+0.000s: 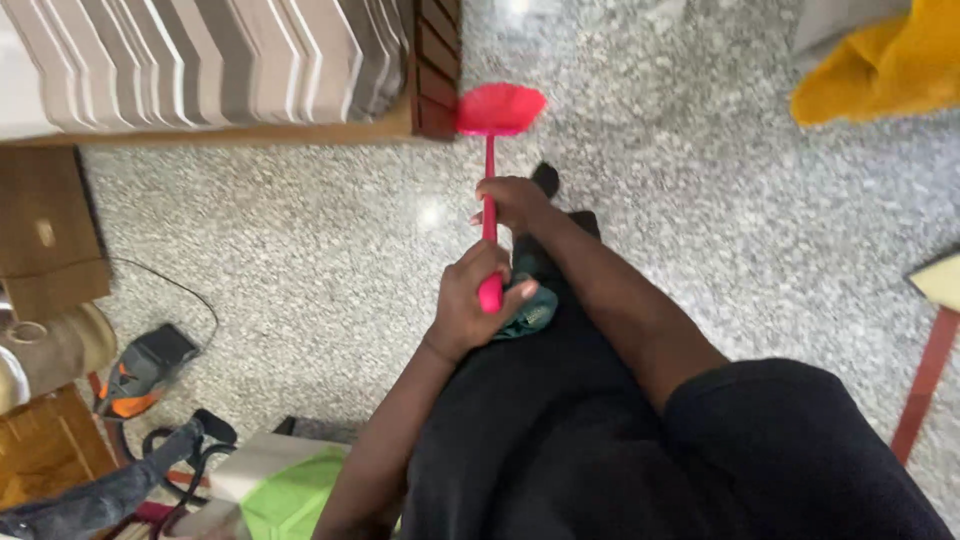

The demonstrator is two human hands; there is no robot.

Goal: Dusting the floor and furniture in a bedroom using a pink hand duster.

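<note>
Nearest to us, our left hand point(470, 305) has its fingers wrapped shut around the near end of the pink broom point(492, 180), and our right hand point(512, 200) clasps the handle just beyond it, farther from us. Its long axis runs straight away from us, the bristle head resting on the speckled floor point(300, 240) beside the wooden bed corner point(436, 70).
</note>
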